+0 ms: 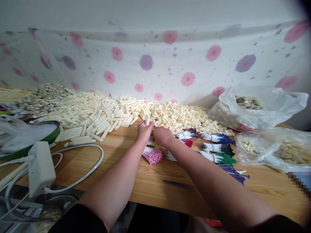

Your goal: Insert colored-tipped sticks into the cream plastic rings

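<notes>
My left hand point(144, 130) is closed around a cream plastic tube point(147, 120) that sticks up from the fist. My right hand point(162, 135) is closed right beside it, touching it; what it pinches is hidden. Both hands sit at the edge of a big heap of cream tubes point(102, 113) and a heap of small ribbed cream pieces point(184, 116). Under and around the hands lie bundles of coloured refills: pink point(152, 155), red point(187, 142), blue point(217, 138), black point(218, 148), green point(220, 158) and purple point(234, 173).
A wooden table point(136, 181) carries everything. A white power strip point(40, 168) with cables lies at the left, next to a green-rimmed tray point(52, 136). Clear plastic bags point(257, 106) of small parts stand at the right. A flowered cloth point(170, 64) hangs behind.
</notes>
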Tool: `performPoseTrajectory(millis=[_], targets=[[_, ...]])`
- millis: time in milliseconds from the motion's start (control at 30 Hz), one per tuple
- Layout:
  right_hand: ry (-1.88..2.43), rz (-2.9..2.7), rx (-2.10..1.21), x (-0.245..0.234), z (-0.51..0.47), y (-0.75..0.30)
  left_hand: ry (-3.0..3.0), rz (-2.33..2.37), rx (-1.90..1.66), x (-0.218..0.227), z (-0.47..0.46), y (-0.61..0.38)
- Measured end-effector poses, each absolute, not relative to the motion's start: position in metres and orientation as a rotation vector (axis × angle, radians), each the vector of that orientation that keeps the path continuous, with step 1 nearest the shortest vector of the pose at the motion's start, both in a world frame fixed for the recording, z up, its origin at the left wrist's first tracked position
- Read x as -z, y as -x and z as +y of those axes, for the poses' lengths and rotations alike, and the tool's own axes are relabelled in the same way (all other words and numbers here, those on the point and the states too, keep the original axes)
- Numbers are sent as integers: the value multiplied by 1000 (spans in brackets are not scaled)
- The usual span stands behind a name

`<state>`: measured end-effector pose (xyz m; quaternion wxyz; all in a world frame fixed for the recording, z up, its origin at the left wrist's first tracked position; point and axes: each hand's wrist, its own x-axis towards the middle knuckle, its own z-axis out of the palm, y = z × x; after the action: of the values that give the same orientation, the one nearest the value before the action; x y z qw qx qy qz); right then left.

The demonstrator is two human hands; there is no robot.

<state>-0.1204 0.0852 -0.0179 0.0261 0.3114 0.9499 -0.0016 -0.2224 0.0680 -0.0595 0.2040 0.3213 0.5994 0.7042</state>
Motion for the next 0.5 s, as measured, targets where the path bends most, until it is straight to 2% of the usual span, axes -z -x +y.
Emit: performPoseTrajectory(millis=[300, 433, 500], targets=[[-1057, 3070, -133, 2, 88, 75, -1096, 1654, -1782, 57, 66, 222], [-1120, 3146, -155, -2, 90, 30, -1264, 1554, -1470, 46, 55, 207], [-1043, 3321, -42, 3, 88, 15, -1413, 1482, -1223, 42, 47, 196]])
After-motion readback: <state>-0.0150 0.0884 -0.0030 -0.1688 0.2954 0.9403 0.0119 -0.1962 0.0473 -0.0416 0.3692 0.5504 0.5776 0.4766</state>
